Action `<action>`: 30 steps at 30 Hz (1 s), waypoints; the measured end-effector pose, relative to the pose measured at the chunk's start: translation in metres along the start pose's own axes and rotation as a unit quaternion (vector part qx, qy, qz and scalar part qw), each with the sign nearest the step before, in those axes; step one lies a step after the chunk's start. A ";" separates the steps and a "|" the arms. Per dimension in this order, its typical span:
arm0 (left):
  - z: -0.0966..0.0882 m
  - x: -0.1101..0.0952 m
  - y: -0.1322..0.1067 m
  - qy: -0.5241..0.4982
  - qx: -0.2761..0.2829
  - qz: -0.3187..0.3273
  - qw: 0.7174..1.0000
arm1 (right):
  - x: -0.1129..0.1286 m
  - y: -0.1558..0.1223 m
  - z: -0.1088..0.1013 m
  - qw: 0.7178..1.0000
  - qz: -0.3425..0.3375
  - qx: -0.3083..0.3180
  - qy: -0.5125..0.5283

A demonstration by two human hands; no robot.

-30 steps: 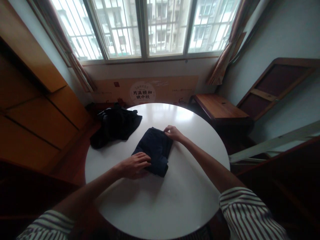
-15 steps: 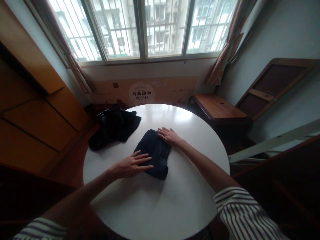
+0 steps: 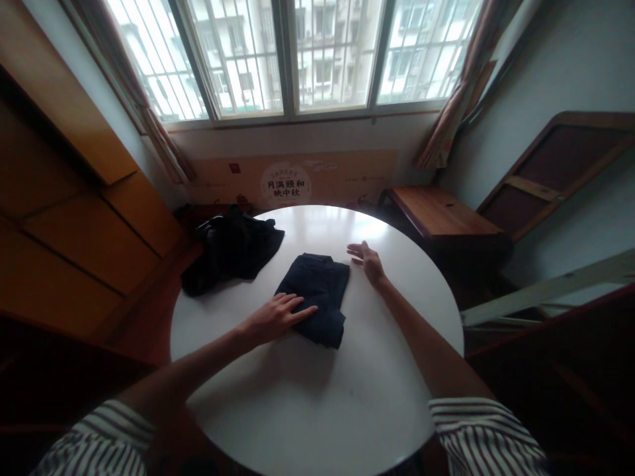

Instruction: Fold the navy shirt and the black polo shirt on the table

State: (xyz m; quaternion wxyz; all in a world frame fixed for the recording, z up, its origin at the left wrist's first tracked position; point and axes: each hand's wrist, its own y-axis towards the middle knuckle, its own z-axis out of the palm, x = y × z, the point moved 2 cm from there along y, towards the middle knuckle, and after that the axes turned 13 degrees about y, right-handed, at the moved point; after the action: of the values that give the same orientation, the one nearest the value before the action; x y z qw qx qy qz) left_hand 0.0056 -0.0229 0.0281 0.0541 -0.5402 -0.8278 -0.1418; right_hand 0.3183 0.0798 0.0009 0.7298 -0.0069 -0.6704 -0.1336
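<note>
Four glass panes fill the window (image 3: 238, 59) at the top of my remote view, thin bars standing in front of pale buildings. At left, a cabinet (image 3: 89, 238) of smooth orange-brown wood flanks a round table (image 3: 377, 410) with a glossy white top. A soft, rumpled black heap of cloth (image 3: 228, 251) lies at the table's far left edge. Near the middle lies the navy cloth (image 3: 317, 281), matte and folded into a flat, uneven block. Striped sleeves (image 3: 486, 436) are bunched around the person's arms. The left hand (image 3: 278, 314) rests on the cloth's left side, fingers stretched out and gripping nothing that I can see. The right hand (image 3: 370, 264) is just beside the cloth's far right corner, apart from it, its fingers loosely spread and holding nothing.

My frame cuts off the window's top and the cabinet's left side. The black heap is too dark for me to make out its folds. The navy cloth's inner layers are hidden, and the left palm covers part of its edge. Whether the right hand touches the tabletop, I cannot tell.
</note>
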 end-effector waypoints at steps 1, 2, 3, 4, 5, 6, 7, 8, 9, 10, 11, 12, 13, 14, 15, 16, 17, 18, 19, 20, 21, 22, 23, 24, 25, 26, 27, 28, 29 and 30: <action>0.002 0.001 0.003 -0.028 -0.008 -0.008 1.000 | 0.001 0.000 -0.006 0.999 0.019 -0.024 0.033; 0.003 0.003 0.007 -0.069 -0.019 -0.024 0.997 | 0.003 0.000 -0.011 0.997 0.034 -0.044 0.056; 0.001 0.006 0.011 -0.121 -0.034 -0.050 0.991 | 0.004 0.000 -0.015 0.995 0.045 -0.058 0.065; -0.003 0.010 0.015 -0.180 -0.056 -0.091 0.978 | 0.006 0.000 -0.018 0.994 0.052 -0.067 0.069; -0.009 0.016 0.020 -0.243 -0.084 -0.143 0.956 | 0.008 -0.001 -0.019 0.993 0.057 -0.071 0.070; -0.017 0.022 0.025 -0.309 -0.119 -0.203 0.921 | 0.009 -0.002 -0.019 0.993 0.061 -0.069 0.070; -0.027 0.030 0.029 -0.377 -0.158 -0.264 0.873 | 0.011 -0.002 -0.018 0.993 0.064 -0.062 0.073; -0.038 0.037 0.034 -0.444 -0.197 -0.318 0.814 | 0.012 -0.003 -0.017 0.994 0.066 -0.050 0.076; -0.048 0.044 0.038 -0.507 -0.230 -0.359 0.749 | 0.013 -0.004 -0.015 0.994 0.065 -0.035 0.075; -0.056 0.050 0.043 -0.562 -0.256 -0.388 0.685 | 0.015 -0.005 -0.013 0.995 0.060 -0.022 0.070; -0.061 0.054 0.046 -0.606 -0.273 -0.408 0.626 | 0.016 -0.006 -0.011 0.997 0.052 -0.011 0.062; -0.064 0.057 0.048 -0.636 -0.285 -0.424 0.578 | 0.017 -0.007 -0.010 0.998 0.043 -0.004 0.052; -0.062 0.057 0.049 -0.654 -0.293 -0.439 0.542 | 0.018 -0.008 -0.009 0.999 0.034 -0.001 0.042; -0.057 0.055 0.048 -0.664 -0.298 -0.452 0.515 | 0.019 -0.008 -0.009 0.999 0.026 -0.001 0.034; -0.048 0.052 0.046 -0.669 -0.297 -0.467 0.496 | 0.019 -0.008 -0.008 0.999 0.022 -0.003 0.031; -0.036 0.047 0.041 -0.672 -0.284 -0.487 0.481 | 0.019 -0.008 -0.008 0.999 0.024 -0.004 0.034; -0.022 0.040 0.036 -0.676 -0.257 -0.508 0.469 | 0.018 -0.008 -0.008 0.999 0.030 -0.003 0.040; -0.009 0.034 0.029 -0.682 -0.219 -0.526 0.459 | 0.017 -0.008 -0.007 0.998 0.040 0.001 0.050; 0.003 0.028 0.022 -0.691 -0.175 -0.538 0.450 | 0.016 -0.007 -0.007 0.997 0.052 0.005 0.060; 0.012 0.023 0.015 -0.701 -0.135 -0.542 0.443 | 0.015 -0.007 -0.006 0.996 0.063 0.008 0.067; 0.017 0.020 0.009 -0.709 -0.104 -0.540 0.441 | 0.015 -0.007 -0.006 0.995 0.071 0.011 0.068; 0.020 0.019 0.003 -0.716 -0.083 -0.532 0.444 | 0.014 -0.007 -0.005 0.995 0.073 0.014 0.061; 0.019 0.020 -0.001 -0.718 -0.071 -0.526 0.451 | 0.014 -0.007 -0.004 0.997 0.067 0.019 0.043; 0.016 0.022 -0.005 -0.713 -0.065 -0.523 0.461 | 0.014 -0.007 -0.003 0.998 0.056 0.028 0.018; 0.013 0.025 -0.008 -0.703 -0.061 -0.526 0.475 | 0.015 -0.008 -0.001 0.998 0.042 0.041 -0.009; 0.009 0.028 -0.010 -0.689 -0.054 -0.531 0.491 | 0.015 -0.010 0.001 0.998 0.029 0.057 -0.029; 0.005 0.031 -0.011 -0.673 -0.049 -0.536 0.507 | 0.015 -0.011 0.003 0.996 0.017 0.074 -0.049; 0.003 0.034 -0.012 -0.657 -0.047 -0.539 0.525 | 0.015 -0.014 0.006 0.993 0.005 0.091 -0.070; 0.001 0.038 -0.013 -0.645 -0.046 -0.537 0.542 | 0.016 -0.016 0.009 0.990 -0.008 0.107 -0.094; 0.001 0.042 -0.013 -0.639 -0.045 -0.528 0.558 | 0.016 -0.018 0.012 0.985 -0.023 0.120 -0.122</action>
State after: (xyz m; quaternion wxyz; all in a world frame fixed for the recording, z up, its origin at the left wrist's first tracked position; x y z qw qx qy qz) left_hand -0.0232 0.0095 0.0349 -0.5976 0.0422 -0.7753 0.2000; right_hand 0.3038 0.0614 0.0149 0.6350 0.0800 -0.7654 -0.0668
